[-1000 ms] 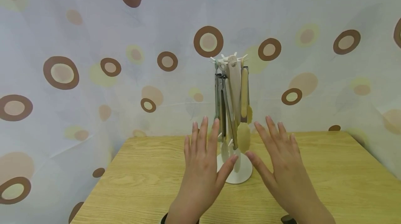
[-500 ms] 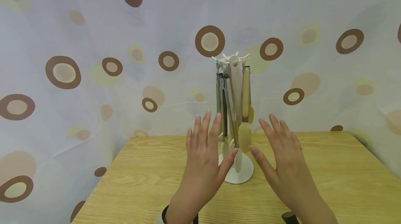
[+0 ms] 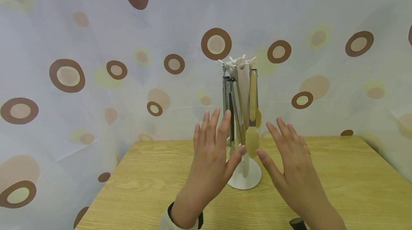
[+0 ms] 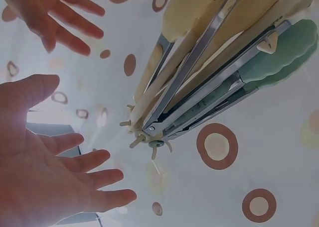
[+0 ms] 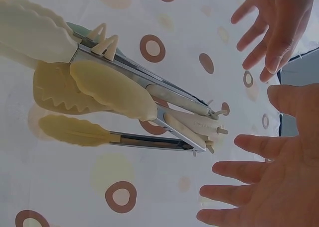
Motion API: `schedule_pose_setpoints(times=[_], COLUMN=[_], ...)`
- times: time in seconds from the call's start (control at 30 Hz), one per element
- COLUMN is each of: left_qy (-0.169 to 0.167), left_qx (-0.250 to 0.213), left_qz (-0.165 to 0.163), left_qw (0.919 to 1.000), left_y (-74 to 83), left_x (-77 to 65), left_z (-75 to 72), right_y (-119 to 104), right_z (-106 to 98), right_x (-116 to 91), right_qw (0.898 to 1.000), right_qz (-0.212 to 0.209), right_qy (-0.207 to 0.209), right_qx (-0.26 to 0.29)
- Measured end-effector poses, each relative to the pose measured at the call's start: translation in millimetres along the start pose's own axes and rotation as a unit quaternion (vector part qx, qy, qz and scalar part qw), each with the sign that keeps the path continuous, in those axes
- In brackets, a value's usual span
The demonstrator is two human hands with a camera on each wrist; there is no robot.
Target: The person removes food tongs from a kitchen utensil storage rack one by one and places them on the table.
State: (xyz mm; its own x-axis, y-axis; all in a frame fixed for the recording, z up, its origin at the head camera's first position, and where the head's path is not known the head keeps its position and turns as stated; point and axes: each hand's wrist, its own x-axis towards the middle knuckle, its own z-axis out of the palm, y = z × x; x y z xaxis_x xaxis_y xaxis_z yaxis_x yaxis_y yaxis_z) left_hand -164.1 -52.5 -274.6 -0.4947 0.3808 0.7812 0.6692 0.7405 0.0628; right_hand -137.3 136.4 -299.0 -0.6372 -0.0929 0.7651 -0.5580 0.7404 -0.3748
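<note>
A white rotating-style utensil stand (image 3: 246, 184) with hooks round its top stands between my hands in the head view. Yellow-tipped tongs (image 3: 252, 140) hang on its right side, and a broad beige handle (image 3: 243, 88) hangs at the front. Green-tipped tongs (image 4: 281, 60) show in the left wrist view. A slotted beige turner (image 5: 62, 90) hangs among the tongs in the right wrist view. My left hand (image 3: 210, 162) is raised, fingers spread, overlapping the stand's left side. My right hand (image 3: 294, 167) is held up with fingers spread, right of the yellow tongs. Both hold nothing.
The stand rests on a light wooden table (image 3: 138, 183). Behind it hangs a pale curtain (image 3: 180, 19) patterned with brown and yellow circles. A dark band and pale sleeve (image 3: 172, 219) show at my left wrist, and a dark cylindrical piece (image 3: 297, 223) beside the right.
My left hand has moved slightly up and to the right, closer to the stand in view. The right hand has barely moved. The whole view has shifted a little.
</note>
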Motion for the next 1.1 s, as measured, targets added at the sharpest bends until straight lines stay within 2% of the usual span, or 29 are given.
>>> schedule_pose_setpoints(times=[0.37,0.83,1.1], left_qy=[0.024,0.083,0.086], left_qx=[0.008,0.007,0.020], left_qz=[0.024,0.085,0.116], left_qw=[0.9994,0.9929,0.9893], left_y=[-6.3,-20.5,-31.1], left_x=[13.4,42.0,55.8], left_z=[1.2,8.4,8.1], right_y=[1,1,2], right_z=[0,0,1], right_x=[0,1,1], right_qw=[1.000,1.000,0.999], right_qz=[0.002,-0.022,-0.031], right_qy=[-0.001,0.019,0.028], right_qx=[-0.002,0.000,0.001])
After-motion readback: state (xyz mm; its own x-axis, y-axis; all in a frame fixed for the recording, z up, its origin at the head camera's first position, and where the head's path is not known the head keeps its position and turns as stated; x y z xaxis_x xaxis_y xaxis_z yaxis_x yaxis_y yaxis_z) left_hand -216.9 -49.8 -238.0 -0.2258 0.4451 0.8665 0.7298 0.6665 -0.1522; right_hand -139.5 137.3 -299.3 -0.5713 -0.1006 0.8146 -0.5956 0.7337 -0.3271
